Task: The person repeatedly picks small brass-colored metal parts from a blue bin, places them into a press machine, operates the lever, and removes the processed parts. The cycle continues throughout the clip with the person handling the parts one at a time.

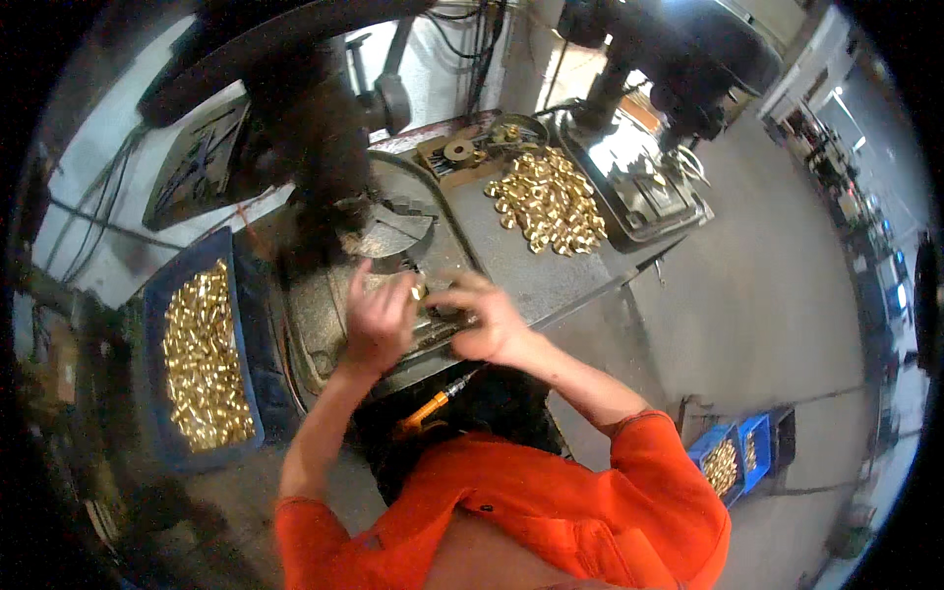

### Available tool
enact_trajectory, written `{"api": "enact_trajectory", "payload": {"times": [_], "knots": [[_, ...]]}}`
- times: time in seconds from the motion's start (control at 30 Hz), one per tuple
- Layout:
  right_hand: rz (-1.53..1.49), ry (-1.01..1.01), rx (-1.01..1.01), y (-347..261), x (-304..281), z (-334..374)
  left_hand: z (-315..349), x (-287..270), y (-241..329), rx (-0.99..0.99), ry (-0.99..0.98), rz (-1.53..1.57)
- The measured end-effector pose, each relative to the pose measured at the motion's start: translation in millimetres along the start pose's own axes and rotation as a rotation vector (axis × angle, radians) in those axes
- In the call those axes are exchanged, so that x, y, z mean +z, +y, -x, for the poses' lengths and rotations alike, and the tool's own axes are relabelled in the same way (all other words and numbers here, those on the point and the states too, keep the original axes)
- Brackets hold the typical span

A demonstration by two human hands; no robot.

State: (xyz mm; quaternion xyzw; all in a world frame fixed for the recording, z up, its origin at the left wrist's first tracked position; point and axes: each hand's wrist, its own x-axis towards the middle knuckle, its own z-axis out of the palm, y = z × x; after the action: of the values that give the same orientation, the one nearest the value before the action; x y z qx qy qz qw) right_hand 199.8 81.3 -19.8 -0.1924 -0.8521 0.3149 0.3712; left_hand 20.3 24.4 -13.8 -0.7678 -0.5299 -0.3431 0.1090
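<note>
My left hand [382, 323] is over the machine's tray, fingers drawn together at a small brass piece [419, 292]. Close on its right is my right hand [489, 320], fingers curved toward the same piece; motion blurs them, so their grip is unclear. Just beyond both hands sits a round metal chuck [391, 234] under the dark machine head [310, 147]. A heap of shiny brass pieces [551, 202] lies on the metal table [521, 275] to the right. At the left, a blue bin [251, 369] holds many more brass pieces [205, 359].
An orange-handled tool [433, 405] with a metal tip lies between my body and the table edge. Behind the heap are a small wooden box [442, 162] and a round dish [519, 130]. A second machine's tray [639, 211] stands far right. Blue bins [755, 452] rest on the floor.
</note>
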Motion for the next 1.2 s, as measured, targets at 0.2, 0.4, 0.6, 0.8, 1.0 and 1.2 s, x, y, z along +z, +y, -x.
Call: {"api": "enact_trajectory", "payload": {"times": [0.2,0.4,0.6,0.8,1.0,1.2], "knots": [[-0.015,-0.036,0.162,3.2,8.4,22.1,8.1,27.5,22.2,0.148,-0.072,0.055],[-0.022,0.085,0.433,64.8,-46.8,33.9,14.2,14.7,6.6,0.102,-0.192,0.059],[0.627,0.111,0.765,159.2,-74.3,55.5,42.0,-55.2,-25.9,-0.116,-0.111,-0.078],[0.474,0.15,0.84,176.3,-68.2,73.4,88.8,-115.8,-60.5,-0.378,-0.075,-0.257],[0.263,0.199,0.642,210.6,-83.4,96.8,158.6,-162.3,-133.5,-0.843,0.052,-0.249],[0.151,0.308,0.598,165.5,-65.9,81.3,184.5,-161.0,-172.8,-0.984,-0.455,-0.337]]}}
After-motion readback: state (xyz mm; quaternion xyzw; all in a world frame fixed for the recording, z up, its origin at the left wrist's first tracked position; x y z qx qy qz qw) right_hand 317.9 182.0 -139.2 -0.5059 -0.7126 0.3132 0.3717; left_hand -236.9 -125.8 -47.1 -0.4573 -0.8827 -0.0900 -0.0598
